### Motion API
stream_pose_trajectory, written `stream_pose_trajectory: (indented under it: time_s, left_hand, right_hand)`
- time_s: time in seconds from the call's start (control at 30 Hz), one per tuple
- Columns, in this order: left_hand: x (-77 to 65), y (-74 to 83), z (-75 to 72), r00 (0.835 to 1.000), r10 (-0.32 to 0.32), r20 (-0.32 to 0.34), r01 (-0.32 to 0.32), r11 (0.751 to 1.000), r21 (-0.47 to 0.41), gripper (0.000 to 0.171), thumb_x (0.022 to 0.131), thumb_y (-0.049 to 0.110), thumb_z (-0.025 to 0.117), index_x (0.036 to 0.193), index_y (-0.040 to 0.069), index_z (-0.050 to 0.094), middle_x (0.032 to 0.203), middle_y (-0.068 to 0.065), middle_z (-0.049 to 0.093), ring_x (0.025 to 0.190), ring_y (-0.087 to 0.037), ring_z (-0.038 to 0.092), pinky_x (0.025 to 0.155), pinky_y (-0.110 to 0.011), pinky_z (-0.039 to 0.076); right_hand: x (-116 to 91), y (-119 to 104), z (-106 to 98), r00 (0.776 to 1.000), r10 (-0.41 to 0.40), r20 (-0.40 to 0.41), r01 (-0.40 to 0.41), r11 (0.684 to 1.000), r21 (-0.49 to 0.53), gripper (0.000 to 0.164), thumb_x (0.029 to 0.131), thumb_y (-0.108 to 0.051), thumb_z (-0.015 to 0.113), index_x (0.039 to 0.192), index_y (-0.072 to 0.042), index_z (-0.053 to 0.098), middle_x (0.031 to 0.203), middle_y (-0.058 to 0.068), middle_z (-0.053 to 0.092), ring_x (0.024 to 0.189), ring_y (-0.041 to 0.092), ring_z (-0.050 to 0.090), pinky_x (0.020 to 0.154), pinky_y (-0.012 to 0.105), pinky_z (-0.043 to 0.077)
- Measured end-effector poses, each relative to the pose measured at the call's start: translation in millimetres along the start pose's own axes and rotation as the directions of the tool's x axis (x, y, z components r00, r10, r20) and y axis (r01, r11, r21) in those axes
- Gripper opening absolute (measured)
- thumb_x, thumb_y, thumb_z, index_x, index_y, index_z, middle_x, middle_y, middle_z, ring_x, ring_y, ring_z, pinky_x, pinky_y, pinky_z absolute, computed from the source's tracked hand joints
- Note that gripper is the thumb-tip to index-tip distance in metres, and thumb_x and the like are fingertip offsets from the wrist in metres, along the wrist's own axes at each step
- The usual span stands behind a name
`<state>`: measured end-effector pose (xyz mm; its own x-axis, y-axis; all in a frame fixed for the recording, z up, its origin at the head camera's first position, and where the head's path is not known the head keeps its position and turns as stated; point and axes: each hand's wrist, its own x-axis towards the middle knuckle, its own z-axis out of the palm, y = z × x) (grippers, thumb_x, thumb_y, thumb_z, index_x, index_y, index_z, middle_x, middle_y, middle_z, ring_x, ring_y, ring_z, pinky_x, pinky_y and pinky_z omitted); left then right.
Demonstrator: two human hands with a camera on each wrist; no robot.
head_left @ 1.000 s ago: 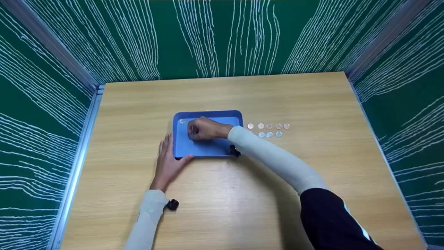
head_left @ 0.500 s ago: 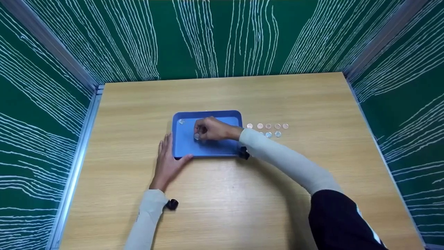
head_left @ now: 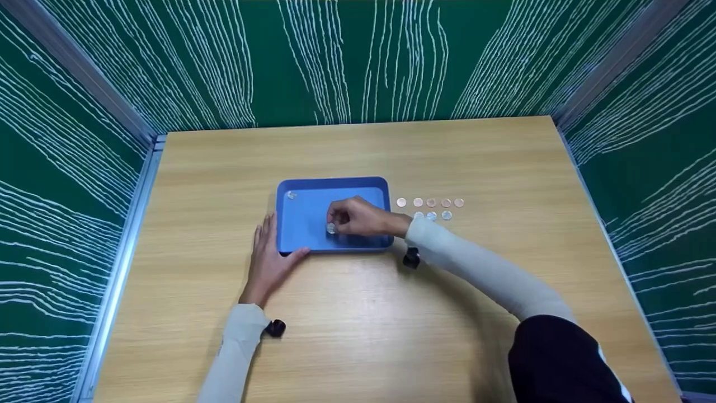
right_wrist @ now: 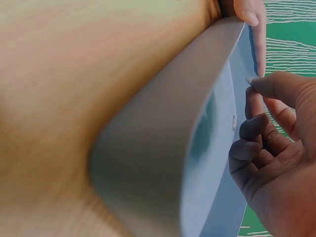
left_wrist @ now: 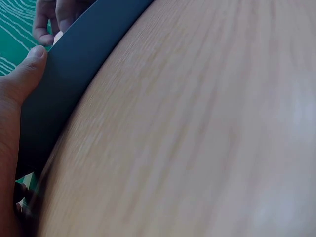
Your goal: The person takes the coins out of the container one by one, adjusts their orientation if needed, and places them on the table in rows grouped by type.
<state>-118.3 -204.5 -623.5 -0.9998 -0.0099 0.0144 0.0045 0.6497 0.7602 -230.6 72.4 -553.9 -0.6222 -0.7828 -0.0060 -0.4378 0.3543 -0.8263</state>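
Observation:
A blue tray [head_left: 313,244] lies on the wooden table. My right hand [head_left: 361,217] is over the tray's right half, pinching a silver coin [head_left: 331,228] between thumb and index finger. The right wrist view shows this pinched coin [right_wrist: 249,81] edge-on at the fingertips. My left hand [head_left: 268,268] rests against the tray's near left corner, fingers straight along the left side and thumb on the near rim. Another silver coin [head_left: 291,195] lies inside the tray at its far left corner.
Right of the tray, several copper coins [head_left: 430,202] form a row on the table. Nearer than these is a row of silver coins [head_left: 446,215], close to the right sleeve. Green walls with white lines [head_left: 391,61] stand around the table [head_left: 358,336].
My right hand has moved right and slightly nearer within the tray, bringing the pinched coin along and into plain sight. My left hand has stayed at the tray corner.

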Motion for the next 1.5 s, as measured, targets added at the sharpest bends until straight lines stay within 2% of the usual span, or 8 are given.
stream_pose_trajectory:
  time_s: [0.17,0.5,0.6,0.77,1.0,1.27,1.5]
  left_hand:
    - [-0.5,-0.1,0.2,1.0,-0.015,0.004,0.015,1.0,-0.006,0.124,0.091,0.064,0.084,0.179,0.014,0.013,0.184,-0.018,0.011,0.168,-0.048,0.004,0.135,-0.066,0.013]
    - [-1.6,0.7,-0.9,0.999,-0.031,0.015,0.031,1.0,-0.005,0.124,0.09,0.07,0.081,0.179,0.022,0.01,0.186,-0.011,0.007,0.169,-0.046,0.002,0.133,-0.07,0.012]
    - [-2.3,0.4,-1.0,0.999,-0.037,0.018,0.037,0.999,-0.006,0.125,0.089,0.072,0.081,0.18,0.023,0.01,0.186,-0.01,0.007,0.169,-0.044,0.002,0.133,-0.07,0.013]
    - [-2.4,-0.2,-0.6,0.999,-0.03,0.019,0.03,1.0,-0.007,0.125,0.09,0.072,0.08,0.18,0.023,0.009,0.186,-0.01,0.007,0.17,-0.044,0.001,0.133,-0.071,0.013]
    - [-1.2,0.6,0.7,1.0,0.012,-0.005,-0.012,1.0,0.0,0.125,0.09,0.069,0.082,0.179,0.017,0.012,0.184,-0.018,0.012,0.168,-0.047,0.006,0.132,-0.07,0.017]
    - [-1.4,1.1,-0.6,1.0,-0.008,-0.001,0.008,1.0,0.001,0.126,0.088,0.076,0.079,0.179,0.022,0.011,0.185,-0.015,0.01,0.169,-0.046,0.004,0.131,-0.073,0.017]
    - [-2.0,1.1,0.1,1.0,-0.015,-0.003,0.015,1.0,0.005,0.125,0.089,0.069,0.082,0.179,0.022,0.011,0.185,-0.014,0.009,0.169,-0.047,0.005,0.13,-0.076,0.015]
  right_hand:
    - [-15,3,-7,1.0,0.016,-0.026,-0.015,1.0,0.027,0.015,0.092,0.006,0.072,0.106,0.002,0.076,0.092,0.008,0.076,0.082,0.011,0.065,0.077,0.024,0.056]
    - [-50,7,-31,0.987,0.077,-0.141,-0.068,0.995,0.073,0.012,0.094,0.001,0.077,0.106,-0.001,0.076,0.09,0.005,0.073,0.082,0.014,0.066,0.074,0.022,0.054]
    - [-59,10,-36,0.981,0.105,-0.165,-0.091,0.992,0.092,0.013,0.094,0.002,0.078,0.107,-0.001,0.076,0.093,0.009,0.073,0.084,0.016,0.065,0.074,0.023,0.054]
    - [-73,17,-43,0.964,0.167,-0.208,-0.141,0.981,0.135,0.017,0.094,0.004,0.077,0.11,-0.002,0.076,0.098,0.011,0.073,0.088,0.019,0.066,0.075,0.023,0.055]
    - [-92,27,-51,0.939,0.178,-0.294,-0.129,0.976,0.176,0.013,0.095,0.006,0.075,0.108,0.007,0.075,0.098,0.019,0.074,0.088,0.019,0.065,0.074,0.02,0.052]
    - [-109,44,-60,0.912,0.214,-0.35,-0.144,0.966,0.214,0.014,0.096,0.007,0.075,0.11,0.007,0.076,0.1,0.022,0.074,0.089,0.02,0.065,0.077,0.02,0.053]
    - [-124,59,-62,0.887,0.266,-0.377,-0.179,0.952,0.249,0.016,0.096,0.007,0.077,0.111,0.007,0.075,0.1,0.021,0.073,0.086,0.017,0.065,0.074,0.019,0.053]
